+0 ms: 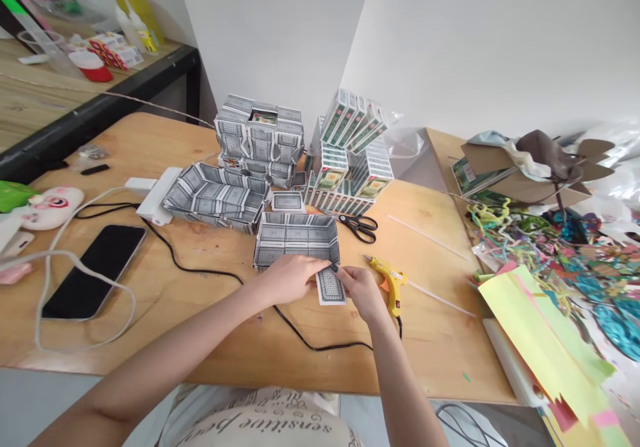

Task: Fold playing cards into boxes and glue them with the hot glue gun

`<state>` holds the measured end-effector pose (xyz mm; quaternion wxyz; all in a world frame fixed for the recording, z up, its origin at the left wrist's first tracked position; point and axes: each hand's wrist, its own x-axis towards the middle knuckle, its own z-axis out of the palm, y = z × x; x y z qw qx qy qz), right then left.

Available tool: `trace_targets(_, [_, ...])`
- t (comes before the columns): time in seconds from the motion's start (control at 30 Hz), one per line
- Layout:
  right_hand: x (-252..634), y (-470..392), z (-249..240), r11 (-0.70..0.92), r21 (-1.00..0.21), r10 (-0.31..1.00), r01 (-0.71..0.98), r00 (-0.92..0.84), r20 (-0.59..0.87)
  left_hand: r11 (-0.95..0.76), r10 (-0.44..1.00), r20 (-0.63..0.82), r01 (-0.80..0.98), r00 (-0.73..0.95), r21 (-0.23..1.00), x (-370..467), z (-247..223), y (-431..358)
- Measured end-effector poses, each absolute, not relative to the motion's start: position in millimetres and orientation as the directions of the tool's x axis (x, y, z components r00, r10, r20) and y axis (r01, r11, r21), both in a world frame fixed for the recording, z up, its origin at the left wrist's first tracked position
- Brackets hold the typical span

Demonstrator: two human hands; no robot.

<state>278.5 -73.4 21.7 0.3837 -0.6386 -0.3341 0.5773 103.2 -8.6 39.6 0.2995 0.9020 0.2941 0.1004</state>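
A shallow open box (299,234) made of patterned playing cards lies in front of me. At its near right corner a playing card (332,290) extends toward me, patterned back up. My left hand (295,279) reaches over the box's near wall, its fingers closed on the card's upper end at that corner. From the right, my right hand (359,288) pinches the same end of the card against the box corner. The fingers hide exactly how card and wall meet. Right of my hands lies a yellow hot glue gun (392,283), with black scissors (359,227) just behind.
Another open card box (217,197) stands at left, before a larger card-covered box (260,133). Packs of cards (345,160) are stacked behind. A phone (95,270), a white power strip (159,197) and cables lie left. Glue sticks (440,298) and coloured scraps (545,233) are at right.
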Motion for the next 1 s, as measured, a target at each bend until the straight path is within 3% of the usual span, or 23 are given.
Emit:
trace_targets(0.1, [275, -75, 17, -0.467, -0.883, 0.871, -0.042, 0.148, -0.468, -0.621, 0.605, -0.042, 0.504, 0.795, 0.600, 107, 40, 0])
trace_targets(0.27, [271, -78, 19, -0.479, -0.857, 0.866, -0.192, 0.058, -0.497, -0.639, 0.606, -0.048, 0.522, 0.794, 0.565, 109, 35, 3])
trace_targets(0.4, [269, -80, 20, -0.448, -0.882, 0.878, -0.148, 0.111, -0.465, -0.648, 0.581, -0.044, 0.495, 0.813, 0.579, 109, 31, 3])
trace_targets(0.7, [263, -80, 19, -0.405, -0.913, 0.879, -0.058, 0.252, -0.406, -0.554, 0.437, -0.061, 0.322, 0.898, 0.768, 104, 50, 15])
trace_targets(1.0, [266, -72, 19, -0.478, -0.869, 0.835, -0.124, 0.243, -0.494, -0.369, 0.534, -0.121, 0.360, 0.837, 0.857, 112, 32, 18])
